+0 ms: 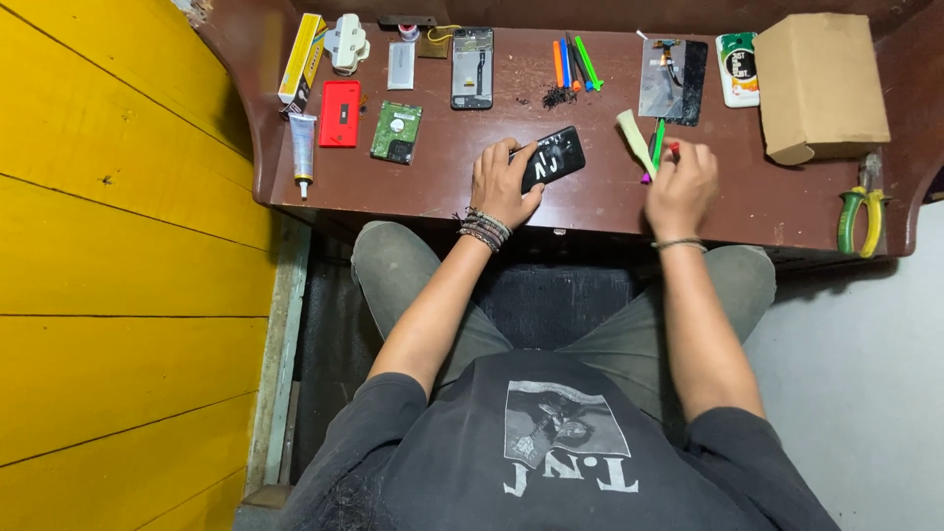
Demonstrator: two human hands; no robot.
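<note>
My left hand [501, 182] rests on the brown desk [590, 202] and grips the near end of a black phone [553, 156] lying flat. To its right, my right hand [680, 187] is closed around thin tools: a green one [658, 135] sticks out towards the back, with a red tip and a purple tip showing at the fingers. A pale green flat pry tool [634, 141] lies just left of that hand.
Along the desk's back lie a phone frame [472, 67], a broken screen panel [674, 81], coloured pry sticks [575, 61], a hard drive [396, 132], a red case [340, 113], a glue tube [303, 147], a cardboard box [821, 84] and green-handled pliers [860, 216]. A yellow wall stands on the left.
</note>
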